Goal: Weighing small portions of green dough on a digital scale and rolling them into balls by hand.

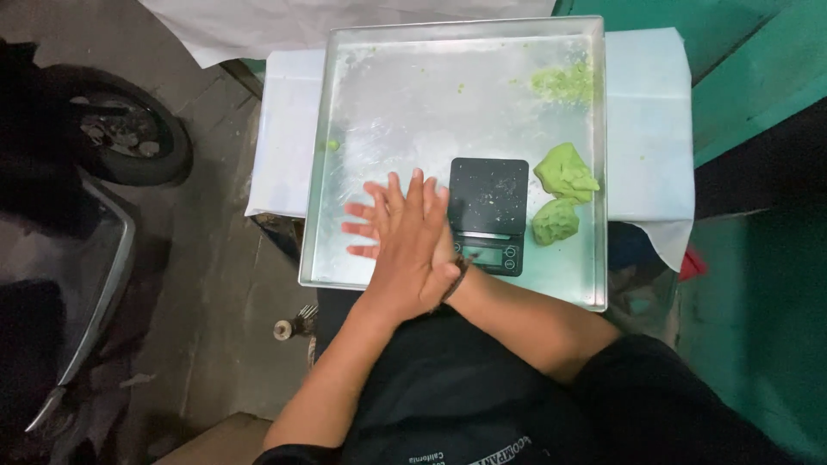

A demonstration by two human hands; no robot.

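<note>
My left hand (413, 245) lies flat on top of my right hand (360, 229), palm against palm, above the near left part of a metal tray (314, 215). The left fingers point away from me. The right fingers stick out to the left underneath. Anything between the palms is hidden. A dark bracelet sits on my right wrist. Just right of the hands a black digital scale (488, 211) stands on the tray. Two lumps of green dough (564, 172) (556, 221) lie to the right of the scale.
Green dough crumbs (564, 83) are smeared in the tray's far right corner. The tray rests on a small table under a white cloth (650, 129). A scooter wheel (121, 129) stands on the concrete floor at left. A green wall (758, 77) is at right.
</note>
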